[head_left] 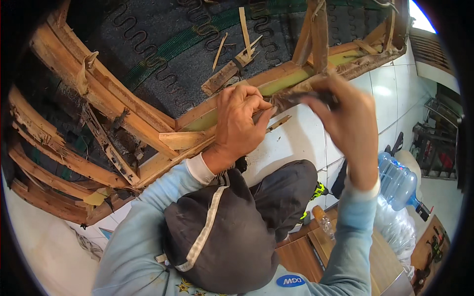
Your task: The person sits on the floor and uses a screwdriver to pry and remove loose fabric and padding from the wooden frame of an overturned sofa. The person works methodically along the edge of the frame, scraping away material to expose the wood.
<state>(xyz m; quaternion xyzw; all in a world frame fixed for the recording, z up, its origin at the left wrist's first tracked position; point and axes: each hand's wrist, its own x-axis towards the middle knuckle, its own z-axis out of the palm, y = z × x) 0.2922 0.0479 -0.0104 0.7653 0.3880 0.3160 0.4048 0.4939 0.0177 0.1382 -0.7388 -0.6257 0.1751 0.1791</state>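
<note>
A stripped wooden seat frame point(133, 130) stands in front of me, with brown covering material point(355, 69) along its near rail. My left hand point(242, 121) is at this rail, thumb and fingers pinched together. What lies between its fingertips is too small to make out. Just to the right, my right hand point(348, 118) is closed round a dark hand tool point(301, 96), whose tip points left toward my left fingertips. Its kind is unclear because of blur and the fingers over it.
Zigzag springs point(133, 32), green webbing point(185, 43) and dark fabric fill the frame. Broken wood point(222, 79) with splinters lies on the fabric. White floor tiles point(385, 91) run along the rail. At right are a blue water jug point(397, 182), clear plastic point(395, 229) and a bottle point(323, 222).
</note>
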